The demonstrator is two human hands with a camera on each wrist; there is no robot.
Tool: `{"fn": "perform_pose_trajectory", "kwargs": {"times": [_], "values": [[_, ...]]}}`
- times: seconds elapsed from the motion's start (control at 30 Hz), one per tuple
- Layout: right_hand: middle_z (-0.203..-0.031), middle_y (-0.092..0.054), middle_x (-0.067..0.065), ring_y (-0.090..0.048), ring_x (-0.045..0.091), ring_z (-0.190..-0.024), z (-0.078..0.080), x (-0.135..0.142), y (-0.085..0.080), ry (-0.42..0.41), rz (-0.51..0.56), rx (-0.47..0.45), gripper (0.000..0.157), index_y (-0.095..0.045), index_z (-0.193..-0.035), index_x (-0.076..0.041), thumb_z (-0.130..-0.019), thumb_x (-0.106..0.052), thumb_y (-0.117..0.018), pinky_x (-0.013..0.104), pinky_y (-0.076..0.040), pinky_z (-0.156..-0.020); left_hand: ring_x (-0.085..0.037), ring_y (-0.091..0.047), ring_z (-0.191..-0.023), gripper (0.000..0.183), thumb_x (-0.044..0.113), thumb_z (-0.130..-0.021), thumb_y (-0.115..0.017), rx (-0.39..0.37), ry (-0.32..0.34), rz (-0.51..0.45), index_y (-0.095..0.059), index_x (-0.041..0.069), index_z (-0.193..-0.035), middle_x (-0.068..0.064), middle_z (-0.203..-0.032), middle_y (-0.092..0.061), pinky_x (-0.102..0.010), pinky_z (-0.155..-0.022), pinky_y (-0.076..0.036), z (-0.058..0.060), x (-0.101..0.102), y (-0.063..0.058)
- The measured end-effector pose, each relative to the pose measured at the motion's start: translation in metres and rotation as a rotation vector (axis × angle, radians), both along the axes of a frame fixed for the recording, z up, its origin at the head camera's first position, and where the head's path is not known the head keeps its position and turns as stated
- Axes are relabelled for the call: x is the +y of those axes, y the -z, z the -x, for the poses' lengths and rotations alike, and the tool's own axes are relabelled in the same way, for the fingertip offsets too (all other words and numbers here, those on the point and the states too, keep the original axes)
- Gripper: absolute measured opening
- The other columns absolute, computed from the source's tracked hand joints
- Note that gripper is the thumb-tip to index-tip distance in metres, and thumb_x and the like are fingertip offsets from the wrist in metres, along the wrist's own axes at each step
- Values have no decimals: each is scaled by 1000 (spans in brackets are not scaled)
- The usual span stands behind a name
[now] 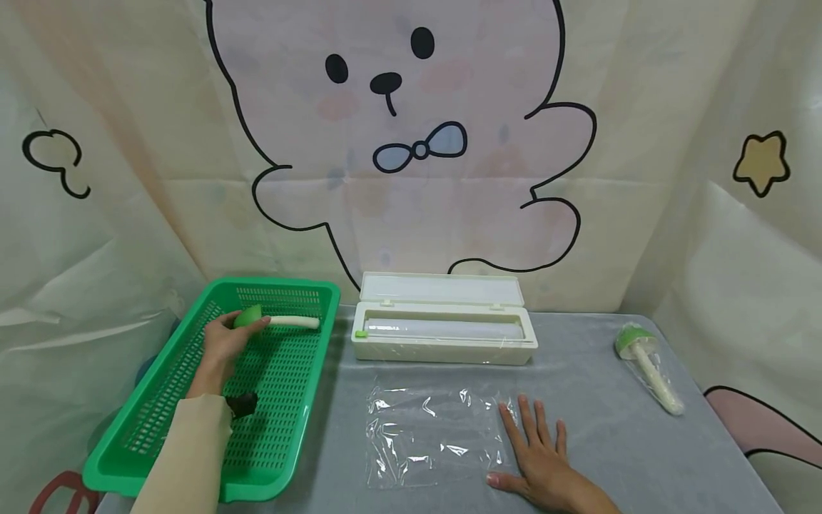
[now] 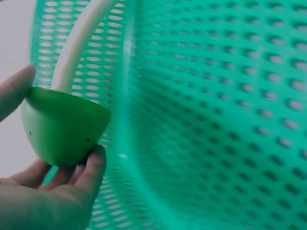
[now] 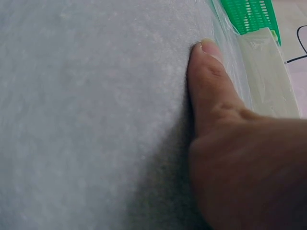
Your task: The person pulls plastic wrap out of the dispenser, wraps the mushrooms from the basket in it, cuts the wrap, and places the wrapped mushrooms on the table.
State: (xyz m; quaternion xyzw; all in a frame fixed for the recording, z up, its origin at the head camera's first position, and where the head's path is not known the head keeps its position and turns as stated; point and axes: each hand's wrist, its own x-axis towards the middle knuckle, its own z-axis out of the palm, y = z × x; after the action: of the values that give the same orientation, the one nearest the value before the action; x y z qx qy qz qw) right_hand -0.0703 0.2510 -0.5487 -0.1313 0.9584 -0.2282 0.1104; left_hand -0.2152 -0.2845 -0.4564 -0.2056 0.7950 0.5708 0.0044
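In the head view my left hand [image 1: 221, 350] reaches over the green basket [image 1: 330, 300] and grips a ladle-like utensil by its rounded green head [image 2: 64, 127]. Its curved white handle [image 1: 295, 322] points right, away from my fingers. The left wrist view shows the thumb at the head's rim and the other fingers under its dome, which has small dark dots. My right hand [image 1: 542, 457] lies with fingers spread at the right edge of a clear plastic film sheet [image 1: 424, 442] on the grey table. Its thumb [image 3: 211, 81] shows in the right wrist view.
A white film dispenser box [image 1: 443, 353] stands at the back with its lid [image 1: 443, 288] raised and a roll inside. At the right lies a similar green-and-white utensil [image 1: 651, 371] wrapped in clear film. Red handle loops [image 1: 64, 489] show beside the basket's lower left corner.
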Motion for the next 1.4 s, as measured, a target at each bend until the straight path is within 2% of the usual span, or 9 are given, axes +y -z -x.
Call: {"fn": "perform_pose_trajectory", "kwargs": {"times": [0.2, 0.3, 0.43, 0.63, 0.83, 0.97, 1.1, 1.27, 1.4], "values": [[-165, 12, 27, 21, 50, -147, 2, -2, -10, 6, -28, -63, 117, -8, -164, -17, -80, -76, -64, 73, 23, -104, -41, -36, -139, 87, 42, -96, -68, 71, -63, -29, -25, 2, -160, -23, -160, -27, -54, -111, -37, -6, 10, -26], [-165, 10, 27, 20, 49, -148, 1, -3, -9, -1, -14, -32, 116, -11, -163, -15, -81, -75, -65, 75, 21, -104, -38, -37, -138, 84, 42, -96, -70, 99, -96, -33, -28, 5, -159, -20, -159, -31, -52, -111, -37, -10, 14, -36], [-166, 7, 26, 19, 49, -148, -1, -3, -4, -18, 28, 63, 113, -12, -163, -16, -81, -72, -67, 78, 17, -103, -33, -41, -136, 84, 44, -94, -71, 133, -105, -18, -32, 8, -159, -15, -159, -33, -49, -109, -39, -16, 21, -54], [-165, 7, 27, 19, 49, -148, 0, -3, -5, -16, 25, 51, 114, -12, -163, -17, -81, -74, -66, 77, 17, -103, -16, -50, -114, 81, 45, -91, -74, 218, -42, 14, -39, 10, -155, -11, -149, -44, -38, -97, -45, -32, 47, -83], [-166, 4, 26, 19, 46, -149, 3, -3, 2, -6, 14, 85, 112, -13, -163, -20, -80, -75, -66, 73, 21, -105, -15, -54, -117, 74, 34, -90, -79, 279, 52, -48, -46, 7, -150, -11, -139, -51, -20, -85, -49, -50, 91, -103], [-166, 3, 25, 18, 46, -149, 3, -2, 3, -1, 17, 91, 112, -15, -163, -19, -80, -75, -65, 73, 21, -105, -22, -54, -119, 69, 25, -89, -81, 280, 117, -98, -48, 4, -146, -13, -136, -53, -19, -81, -52, -60, 121, -104], [-166, 6, 26, 18, 50, -148, 2, -3, -2, -7, 30, 48, 114, -13, -163, -16, -81, -75, -66, 77, 19, -103, -26, -56, -121, 69, 22, -85, -85, 262, 165, -120, -51, 5, -143, -13, -135, -54, -26, -85, -54, -71, 151, -96], [-166, 10, 25, 21, 48, -148, 0, -2, -4, -10, 22, 39, 114, -9, -164, -19, -81, -75, -64, 77, 19, -102, -33, -60, -119, 69, 18, -81, -88, 291, 178, -183, -54, -2, -138, -19, -132, -56, -39, -94, -54, -83, 188, -76], [-166, 11, 24, 22, 48, -148, -1, -2, -1, -24, 30, 73, 114, -6, -164, -21, -82, -75, -64, 79, 17, -101, -33, -62, -112, 70, 19, -79, -90, 291, 165, -201, -55, -3, -135, -20, -126, -58, -38, -88, -56, -88, 210, -54]]}}
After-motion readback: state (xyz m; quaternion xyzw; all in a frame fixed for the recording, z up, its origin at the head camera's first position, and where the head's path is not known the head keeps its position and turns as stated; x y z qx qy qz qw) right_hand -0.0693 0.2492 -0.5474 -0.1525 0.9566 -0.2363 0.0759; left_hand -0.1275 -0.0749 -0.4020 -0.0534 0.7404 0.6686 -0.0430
